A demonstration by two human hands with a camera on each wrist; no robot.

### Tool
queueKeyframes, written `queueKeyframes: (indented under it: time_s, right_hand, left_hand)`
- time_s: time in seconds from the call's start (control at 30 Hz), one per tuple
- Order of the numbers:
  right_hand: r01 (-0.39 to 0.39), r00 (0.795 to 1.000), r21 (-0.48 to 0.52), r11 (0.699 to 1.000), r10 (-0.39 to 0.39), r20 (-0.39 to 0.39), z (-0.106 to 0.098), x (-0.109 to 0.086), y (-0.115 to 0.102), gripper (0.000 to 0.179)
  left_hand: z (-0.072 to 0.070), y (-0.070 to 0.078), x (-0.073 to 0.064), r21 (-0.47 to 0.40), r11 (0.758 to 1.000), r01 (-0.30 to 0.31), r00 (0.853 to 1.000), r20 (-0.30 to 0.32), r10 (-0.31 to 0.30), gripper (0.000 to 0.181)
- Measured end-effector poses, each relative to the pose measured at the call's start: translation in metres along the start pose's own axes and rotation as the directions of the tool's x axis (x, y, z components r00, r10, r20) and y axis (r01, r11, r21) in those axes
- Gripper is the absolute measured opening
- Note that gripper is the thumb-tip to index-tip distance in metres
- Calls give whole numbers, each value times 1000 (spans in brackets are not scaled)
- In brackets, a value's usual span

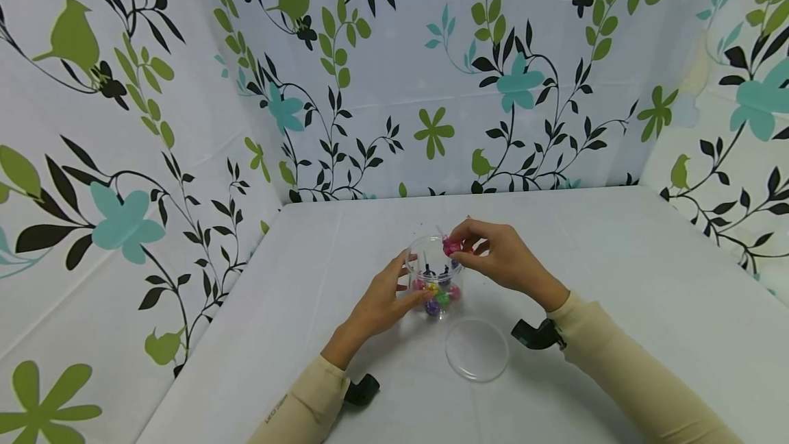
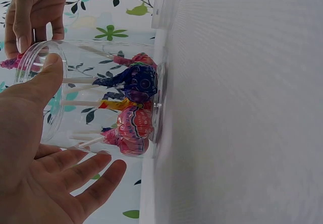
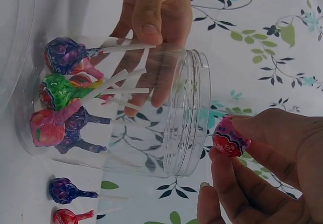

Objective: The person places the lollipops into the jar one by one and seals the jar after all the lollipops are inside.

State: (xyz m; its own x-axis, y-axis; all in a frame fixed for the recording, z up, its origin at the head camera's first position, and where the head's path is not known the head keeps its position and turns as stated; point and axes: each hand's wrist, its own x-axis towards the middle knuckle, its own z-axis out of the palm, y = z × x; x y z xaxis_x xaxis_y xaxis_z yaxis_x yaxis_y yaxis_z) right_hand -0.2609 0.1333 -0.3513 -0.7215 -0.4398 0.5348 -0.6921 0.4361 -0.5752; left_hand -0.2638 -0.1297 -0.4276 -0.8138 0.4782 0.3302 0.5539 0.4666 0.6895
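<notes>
A clear plastic jar (image 1: pixel 435 277) with several wrapped lollipops (image 3: pixel 59 93) inside stands upright on the table. My left hand (image 1: pixel 386 300) holds it from the left, thumb on the near wall and fingers spread around the far side. Just over the jar's open rim, my right hand (image 1: pixel 496 252) pinches a pink and red lollipop (image 3: pixel 231 135) by its wrapped head between thumb and fingers. The stick of this lollipop is mostly hidden. Purple, green and pink wrappers show through the jar wall, with white sticks pointing up.
A round clear lid (image 1: pixel 477 350) lies on the white table in front of the jar. In the right wrist view, a purple lollipop (image 3: pixel 63 190) and a red lollipop (image 3: pixel 68 216) are outside the jar. Patterned cloth (image 1: pixel 370 88) hangs around the table.
</notes>
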Motion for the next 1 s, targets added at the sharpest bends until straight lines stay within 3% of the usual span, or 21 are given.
queueKeyframes:
  time_s: [0.7, 1.0]
  right_hand:
    - [-5, 999, -34, 999, 6, 36, 4, 0, 1, 21]
    - [-5, 1000, -83, 997, 3, -21, -7, 0, 9, 21]
  left_hand:
    - [0, -1, 0, -8, 1000, -27, 1000, 1, 27, 87]
    - [0, 0, 0, 10, 1000, -13, 1000, 1, 13, 85]
